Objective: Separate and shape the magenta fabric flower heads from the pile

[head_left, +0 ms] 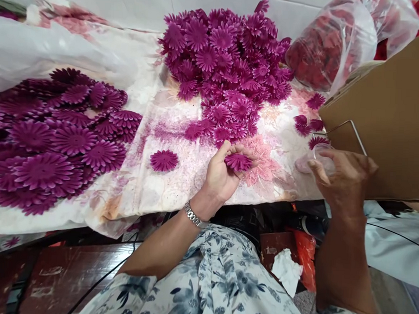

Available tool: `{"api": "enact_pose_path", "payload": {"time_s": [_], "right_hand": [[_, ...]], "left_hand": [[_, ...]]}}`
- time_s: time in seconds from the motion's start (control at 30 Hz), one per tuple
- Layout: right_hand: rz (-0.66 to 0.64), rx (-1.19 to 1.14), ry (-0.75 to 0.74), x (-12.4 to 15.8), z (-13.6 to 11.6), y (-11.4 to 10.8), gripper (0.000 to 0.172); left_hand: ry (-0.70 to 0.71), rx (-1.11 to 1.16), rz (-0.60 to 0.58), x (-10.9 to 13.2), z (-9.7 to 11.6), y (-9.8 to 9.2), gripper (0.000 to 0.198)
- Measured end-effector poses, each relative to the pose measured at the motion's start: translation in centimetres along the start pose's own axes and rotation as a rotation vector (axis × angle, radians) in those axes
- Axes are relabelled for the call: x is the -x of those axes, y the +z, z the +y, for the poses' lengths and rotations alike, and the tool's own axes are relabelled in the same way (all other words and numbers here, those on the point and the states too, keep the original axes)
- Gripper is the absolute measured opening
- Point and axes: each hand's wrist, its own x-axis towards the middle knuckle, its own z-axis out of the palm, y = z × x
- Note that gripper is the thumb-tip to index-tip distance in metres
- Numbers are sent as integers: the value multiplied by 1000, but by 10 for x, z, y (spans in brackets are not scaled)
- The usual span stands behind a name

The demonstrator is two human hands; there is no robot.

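Observation:
My left hand (223, 169) is palm up in the middle, its fingers curled around a purple artificial flower layer (238, 162) with many narrow petals. To its left, a single flat flower layer (164, 160) lies on the cloth. My right hand (348, 177) is at the right, thumb and fingers closed about the rim of a small clear plastic cup (323, 152). My fingers partly cover the cup, so its contents cannot be made out. Beside this hand a bent metal wire (356, 135) stands against the cardboard box (400, 112).
Behind my hands rises a heap of purple flowers (229, 58). Stacked larger flower layers (47, 142) cover the left side. A clear bag of red petals (326, 50) sits at the back right. The patterned tablecloth (179, 188) ends just before my body.

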Motion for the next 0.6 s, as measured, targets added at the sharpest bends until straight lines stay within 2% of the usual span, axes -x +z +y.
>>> {"api": "enact_pose_path", "payload": {"time_s": [0.13, 0.27, 0.47, 0.53, 0.6], "right_hand": [[-174, 83, -137, -6, -8, -3, 24], [-208, 78, -151, -9, -8, -3, 24], [-14, -36, -83, -5, 0, -10, 16], [79, -39, -48, -5, -6, -15, 13], [161, -131, -18, -7, -24, -21, 11]], "left_hand": [[33, 20, 60, 1, -2, 1, 30], [-50, 70, 70, 6, 0, 1, 33], [-35, 128, 31, 11, 5, 0, 28], [-26, 125, 35, 10, 5, 0, 27], [-19, 123, 39, 10, 4, 1, 26]]}}
